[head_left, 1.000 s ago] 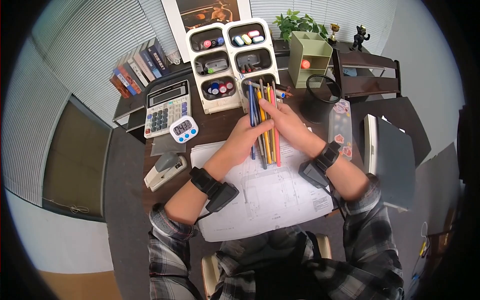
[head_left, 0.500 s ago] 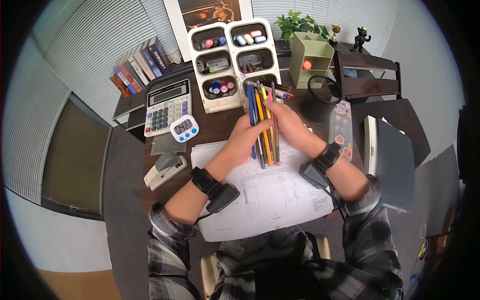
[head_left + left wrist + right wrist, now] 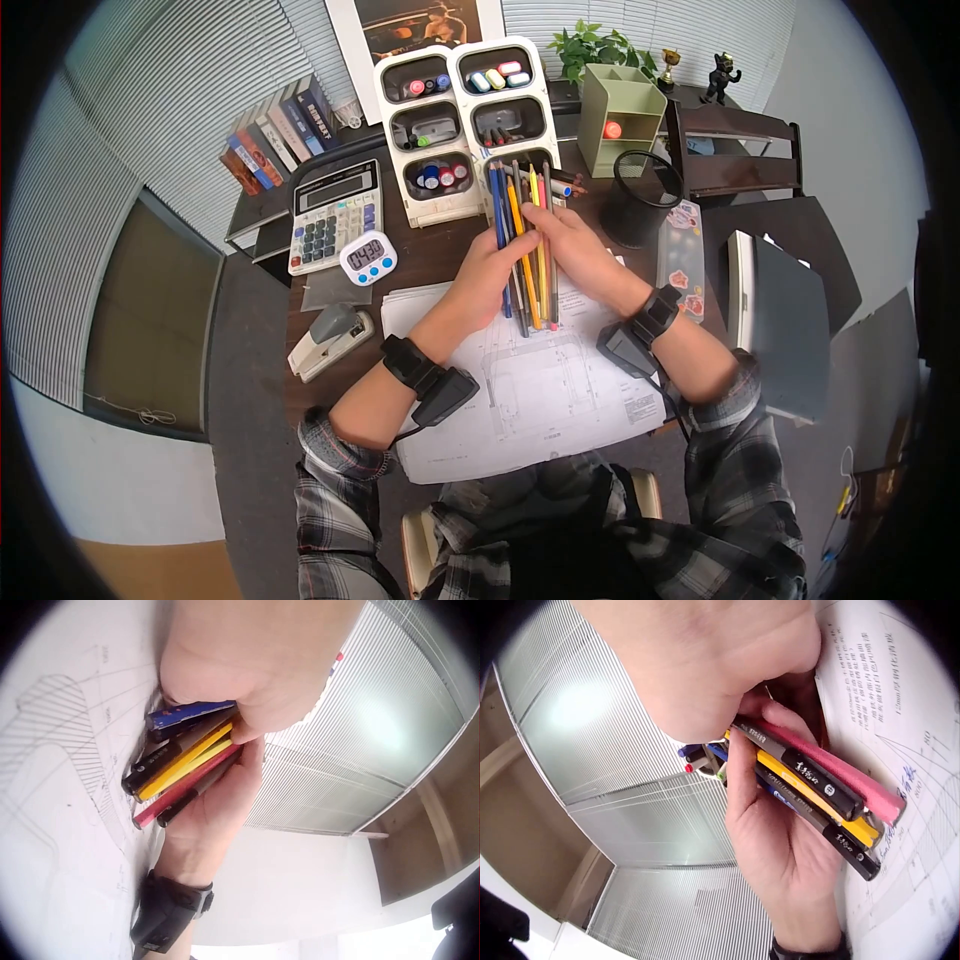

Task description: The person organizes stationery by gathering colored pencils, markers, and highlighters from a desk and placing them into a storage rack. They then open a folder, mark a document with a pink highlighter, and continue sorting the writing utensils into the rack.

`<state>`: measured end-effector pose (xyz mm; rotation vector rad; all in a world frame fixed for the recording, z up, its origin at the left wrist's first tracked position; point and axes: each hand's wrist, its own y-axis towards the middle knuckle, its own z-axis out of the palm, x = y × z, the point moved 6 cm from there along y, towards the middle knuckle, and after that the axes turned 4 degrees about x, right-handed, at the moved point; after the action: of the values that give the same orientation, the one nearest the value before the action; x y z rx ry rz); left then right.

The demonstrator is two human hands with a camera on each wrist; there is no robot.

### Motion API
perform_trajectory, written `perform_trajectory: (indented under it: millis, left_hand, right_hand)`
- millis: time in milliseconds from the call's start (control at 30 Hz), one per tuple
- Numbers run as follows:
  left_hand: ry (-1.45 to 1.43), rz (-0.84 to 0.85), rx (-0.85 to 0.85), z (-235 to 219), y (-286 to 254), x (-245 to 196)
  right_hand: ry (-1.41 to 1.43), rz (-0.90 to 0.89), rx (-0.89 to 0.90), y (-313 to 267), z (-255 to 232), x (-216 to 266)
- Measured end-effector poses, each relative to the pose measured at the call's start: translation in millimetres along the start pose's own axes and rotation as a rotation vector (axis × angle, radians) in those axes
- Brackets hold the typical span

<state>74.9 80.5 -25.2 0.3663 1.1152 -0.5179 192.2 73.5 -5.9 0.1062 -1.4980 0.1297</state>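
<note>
Both hands hold a bundle of colored pencils (image 3: 533, 290) upright between them, over printed sheets (image 3: 520, 400) in the head view. The left hand (image 3: 483, 275) grips the bundle from the left, its thumb across the front. From the other side the right hand (image 3: 588, 258) holds it, fingers wrapped behind. Blue, black, yellow and red pencils show their lower ends in the left wrist view, close over the paper. A black pencil (image 3: 810, 772) and a pink pencil (image 3: 870, 787) lie at the near side of the bundle in the right wrist view.
A white organizer (image 3: 430, 213) with markers in its compartments stands behind the hands. To the right are a black mesh pen cup (image 3: 640, 215), a green holder (image 3: 600, 100) and a sticker-covered case (image 3: 680, 255). A calculator (image 3: 325, 240), timer (image 3: 368, 258) and stapler (image 3: 335, 340) sit left.
The pencils have shifted within the hands; a dark pencil now stands at the right side of the bundle, where the pink one was. The arms have hardly moved.
</note>
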Motion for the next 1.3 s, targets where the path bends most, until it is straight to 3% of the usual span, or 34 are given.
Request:
perform_trajectory:
  millis: [600, 1300]
  left_hand:
    - [0.017, 0.015, -0.026, 2.6, -2.2, -4.3]
    - [-0.043, 0.020, -0.004, 2.1, -1.6, -3.4]
  right_hand:
    - [0.035, -0.092, 0.034, 4.2, -0.2, -0.1]
    - [0.018, -0.077, 0.045, 3.0, -0.9, 3.0]
